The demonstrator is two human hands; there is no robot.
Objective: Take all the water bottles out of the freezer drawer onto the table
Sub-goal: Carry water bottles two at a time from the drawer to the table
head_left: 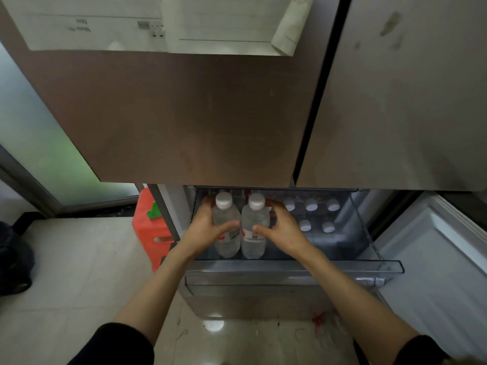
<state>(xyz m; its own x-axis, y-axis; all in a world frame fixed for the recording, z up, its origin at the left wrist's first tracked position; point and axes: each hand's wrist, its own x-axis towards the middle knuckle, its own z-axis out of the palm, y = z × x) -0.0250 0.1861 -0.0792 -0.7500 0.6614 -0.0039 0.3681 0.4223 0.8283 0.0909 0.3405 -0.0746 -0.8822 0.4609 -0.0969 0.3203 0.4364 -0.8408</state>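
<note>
Both hands (237, 227) grip 2 bottles (241, 227), red labels unreadable

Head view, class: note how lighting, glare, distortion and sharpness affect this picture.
Head view: wide-angle bending bows the fridge doors; a ceiling light glares off the floor; the freezer drawer interior is dim; rear bottle caps look soft, the paper sheets unreadable.

Over the open freezer drawer (379, 267), the left hand (204, 229) grips one upright water bottle (226, 227) and the right hand (286, 230) grips another (255, 227) just beside it; more white-capped bottles (312, 205) stand behind.
</note>
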